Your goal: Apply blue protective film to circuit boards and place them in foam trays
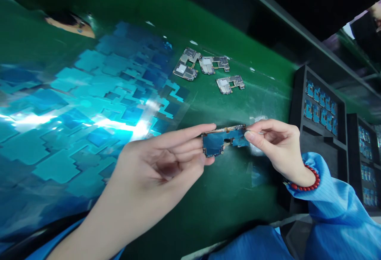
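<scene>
The circuit board (223, 141), its upper face covered in blue film, is held level in the air over the near middle of the green desk (226, 196), clear of the surface. The left hand (166, 153) has its grip closed on the board's left end, thumb under and straight fingers along the top edge; the right hand (276, 145) pinches the right end between thumb and forefinger, its grip likewise closed on the board. Below and just beyond the board the desk lies bare, an open green strip running back to three bare boards (213, 64) that sit in a loose cluster toward the far edge, well apart from the hands. To the left, a wide sheet of blue film pieces (74, 113) covers the desk, its ragged right edge stopping near the left fingertips. To the right, a black tray (321, 105) of blue-faced boards stands upright close behind the right hand, narrowing the room on that side. A red bead bracelet (306, 180) circles the right wrist above a blue sleeve (342, 212).
</scene>
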`<state>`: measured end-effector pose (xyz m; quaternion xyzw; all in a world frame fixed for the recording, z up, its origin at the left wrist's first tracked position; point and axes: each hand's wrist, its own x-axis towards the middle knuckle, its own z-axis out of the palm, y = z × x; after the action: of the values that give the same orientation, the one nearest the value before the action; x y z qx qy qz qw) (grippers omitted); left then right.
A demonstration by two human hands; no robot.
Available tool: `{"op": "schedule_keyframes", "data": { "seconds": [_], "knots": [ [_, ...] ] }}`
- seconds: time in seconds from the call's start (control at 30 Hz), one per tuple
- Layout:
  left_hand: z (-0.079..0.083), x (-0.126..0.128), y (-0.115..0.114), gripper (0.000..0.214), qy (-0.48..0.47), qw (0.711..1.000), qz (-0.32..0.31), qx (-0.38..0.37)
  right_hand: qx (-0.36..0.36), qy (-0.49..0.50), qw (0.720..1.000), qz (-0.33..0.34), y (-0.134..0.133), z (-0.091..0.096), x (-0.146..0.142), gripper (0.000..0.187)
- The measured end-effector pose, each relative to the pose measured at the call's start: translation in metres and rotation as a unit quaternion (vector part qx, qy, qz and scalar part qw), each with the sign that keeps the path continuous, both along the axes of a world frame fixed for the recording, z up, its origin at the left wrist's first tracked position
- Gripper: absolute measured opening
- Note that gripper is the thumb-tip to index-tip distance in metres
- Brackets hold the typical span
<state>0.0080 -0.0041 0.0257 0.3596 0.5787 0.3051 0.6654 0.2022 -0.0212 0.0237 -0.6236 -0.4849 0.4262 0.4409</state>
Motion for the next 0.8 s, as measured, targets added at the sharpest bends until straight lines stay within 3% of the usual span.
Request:
{"op": "schedule_keyframes", "data": {
  "seconds": [0.8],
  "knots": [
    [-0.0034,0.0011,-0.0010,0.025,-0.021,0.999,0.003,0.032,-0.010,-0.010,1.000,-0.004,0.0006,-0.0011,0.0000,0.013]
  ]
}}
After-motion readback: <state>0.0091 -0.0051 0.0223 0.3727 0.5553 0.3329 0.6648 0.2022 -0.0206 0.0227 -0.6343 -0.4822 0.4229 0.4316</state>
